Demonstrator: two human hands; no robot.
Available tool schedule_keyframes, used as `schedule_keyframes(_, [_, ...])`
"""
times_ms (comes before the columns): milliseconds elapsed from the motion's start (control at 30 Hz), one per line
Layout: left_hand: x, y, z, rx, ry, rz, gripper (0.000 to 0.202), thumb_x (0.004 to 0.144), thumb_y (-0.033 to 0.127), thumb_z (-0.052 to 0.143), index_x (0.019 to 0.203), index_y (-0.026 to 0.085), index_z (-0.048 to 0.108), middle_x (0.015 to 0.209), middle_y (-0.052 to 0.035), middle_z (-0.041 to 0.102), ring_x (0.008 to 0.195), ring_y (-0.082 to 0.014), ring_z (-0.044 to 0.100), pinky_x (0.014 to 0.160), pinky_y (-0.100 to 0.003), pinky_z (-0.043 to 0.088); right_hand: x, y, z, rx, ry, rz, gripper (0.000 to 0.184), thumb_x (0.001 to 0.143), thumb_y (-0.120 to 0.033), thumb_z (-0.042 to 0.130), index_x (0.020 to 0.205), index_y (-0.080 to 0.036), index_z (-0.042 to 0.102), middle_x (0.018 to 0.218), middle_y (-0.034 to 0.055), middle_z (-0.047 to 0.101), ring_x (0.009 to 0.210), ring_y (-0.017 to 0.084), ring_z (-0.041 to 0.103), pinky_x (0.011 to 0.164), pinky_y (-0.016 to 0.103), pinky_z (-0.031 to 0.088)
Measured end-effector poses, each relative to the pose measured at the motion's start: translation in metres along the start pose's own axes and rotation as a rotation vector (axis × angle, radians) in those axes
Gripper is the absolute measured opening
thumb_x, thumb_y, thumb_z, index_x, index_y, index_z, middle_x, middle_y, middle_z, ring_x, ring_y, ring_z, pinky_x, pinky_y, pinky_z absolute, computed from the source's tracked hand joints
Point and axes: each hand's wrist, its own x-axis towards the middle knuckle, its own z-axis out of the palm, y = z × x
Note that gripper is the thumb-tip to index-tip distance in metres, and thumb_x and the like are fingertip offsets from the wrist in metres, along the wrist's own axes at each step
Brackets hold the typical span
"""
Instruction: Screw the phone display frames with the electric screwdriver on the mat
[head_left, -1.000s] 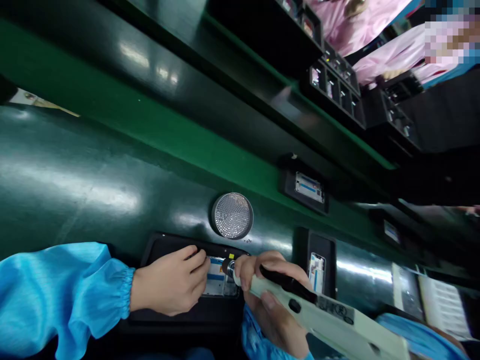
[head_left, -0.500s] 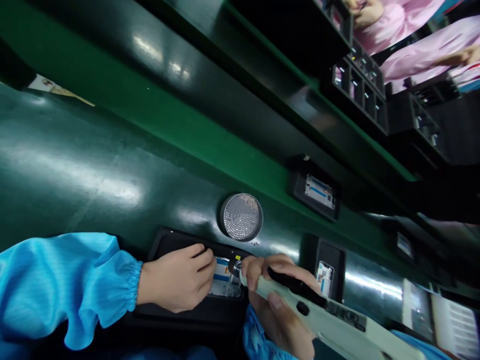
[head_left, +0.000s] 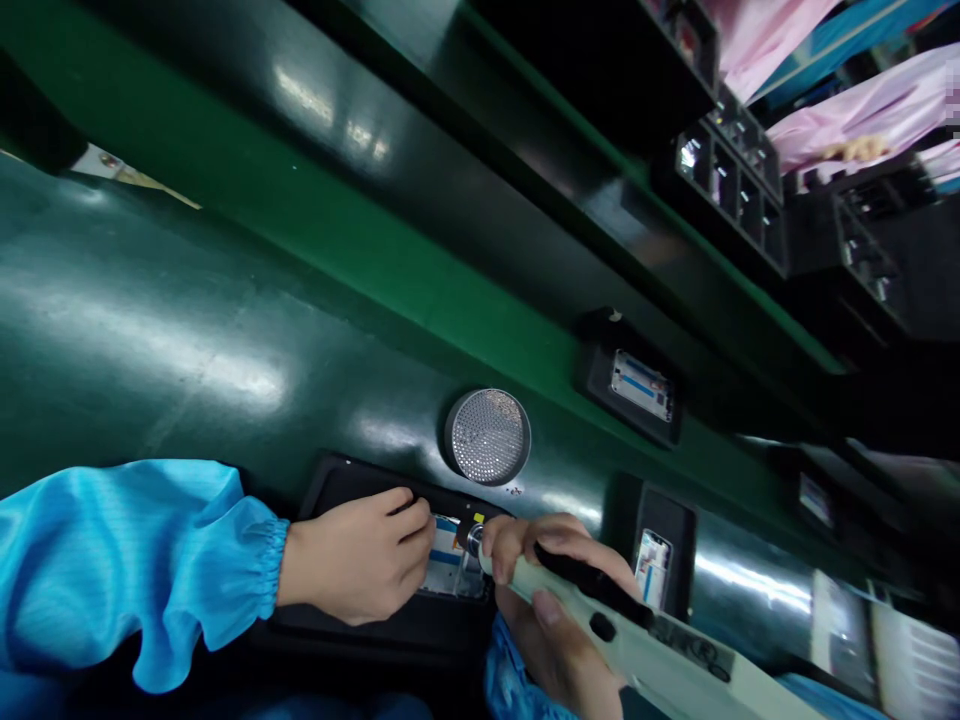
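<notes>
Glossy green bench (head_left: 187,330), perforated dish (head_left: 489,440), worker's right hand (head_left: 574,650) wrapped around pale power driver (head_left: 690,650), left hand (head_left: 364,560) over black tray (head_left: 341,490) (fingers bent, grip unclear), pink sleeves (head_left: 892,110) beyond.

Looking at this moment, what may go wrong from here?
The tool in the right hand might slip and scratch the open device at its tip. The left hand is close by, so a slip might hurt it too. Small dark bits lie outside the round dish; a careless brush could scatter them.
</notes>
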Motion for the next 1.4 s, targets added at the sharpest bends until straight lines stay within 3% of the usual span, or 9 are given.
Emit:
schedule_keyframes(400, [0.0, 0.001, 0.001, -0.014, 0.021, -0.013, 0.029, 0.089, 0.037, 0.059, 0.095, 0.012, 0.072, 0.108, -0.0144, 0.071, 0.098, -0.0295, 0.063, 0.085, -0.042, 0.046, -0.005, 0.004, 0.0, -0.011, -0.038, -0.028, 0.018, 0.087, -0.016, 0.057, 0.105, -0.02, 0.06, 0.083, 0.0, 0.052, 0.062, 0.015, 0.058, 0.061, 0.04, 0.051])
schedule_keyframes(600, [0.002, 0.003, -0.004, -0.039, -0.017, -0.102, 0.043, 0.088, 0.044, 0.062, 0.107, 0.006, 0.067, 0.122, -0.0213, 0.064, 0.106, -0.0311, 0.061, 0.091, -0.041, 0.048, -0.001, 0.006, -0.005, 0.033, -0.024, -0.051, 0.024, 0.084, -0.017, 0.059, 0.107, -0.022, 0.061, 0.083, -0.0004, 0.054, 0.062, 0.014, 0.057, 0.061, 0.039, 0.048])
schedule_keyframes(867, [0.007, 0.012, -0.01, 0.014, -0.163, -0.21, 0.059, 0.074, 0.042, 0.081, 0.116, 0.006, 0.059, 0.123, -0.0229, 0.062, 0.113, -0.0367, 0.059, 0.094, -0.048, 0.051, 0.02, -0.027, -0.055, 0.106, 0.331, -0.333, 0.028, 0.069, -0.016, 0.06, 0.096, -0.018, 0.067, 0.076, -0.0008, 0.058, 0.055, 0.015, 0.057, 0.06, 0.039, 0.047])
schedule_keyframes(967, [0.009, 0.023, -0.017, 0.185, -0.098, -0.153, 0.041, 0.084, 0.023, 0.069, 0.118, 0.003, 0.058, 0.117, -0.0241, 0.064, 0.109, -0.0343, 0.062, 0.092, -0.048, 0.052, 0.023, -0.034, -0.068, 0.128, 0.404, -0.415, 0.027, 0.065, -0.017, 0.061, 0.091, -0.018, 0.068, 0.071, -0.0014, 0.058, 0.051, 0.015, 0.056, 0.056, 0.038, 0.047])
schedule_keyframes(1067, [0.01, 0.036, -0.03, 0.3, 0.001, -0.02, 0.029, 0.09, 0.007, 0.049, 0.118, 0.003, 0.059, 0.106, -0.0202, 0.067, 0.096, -0.0282, 0.065, 0.081, -0.042, 0.054, 0.023, -0.039, -0.074, 0.122, 0.447, -0.47, 0.022, 0.066, -0.019, 0.063, 0.087, -0.02, 0.069, 0.066, -0.0024, 0.057, 0.048, 0.015, 0.055, 0.053, 0.037, 0.048])
schedule_keyframes(1233, [0.01, 0.047, -0.049, 0.189, -0.042, 0.036, 0.029, 0.096, 0.007, 0.039, 0.114, 0.005, 0.062, 0.098, -0.0144, 0.067, 0.082, -0.0206, 0.063, 0.073, -0.034, 0.054, 0.021, -0.047, -0.078, 0.136, 0.422, -0.591, 0.018, 0.072, -0.028, 0.074, 0.088, -0.021, 0.07, 0.062, -0.0032, 0.057, 0.045, 0.015, 0.056, 0.049, 0.037, 0.049])
schedule_keyframes(1400, [0.009, 0.045, -0.049, 0.17, -0.124, 0.067, 0.035, 0.096, 0.008, 0.036, 0.123, 0.006, 0.058, 0.102, -0.0152, 0.066, 0.082, -0.0198, 0.062, 0.073, -0.035, 0.054, 0.018, -0.048, -0.08, 0.178, 0.407, -0.582, 0.019, 0.076, -0.029, 0.074, 0.094, -0.023, 0.069, 0.061, -0.0029, 0.058, 0.049, 0.017, 0.059, 0.051, 0.038, 0.05])
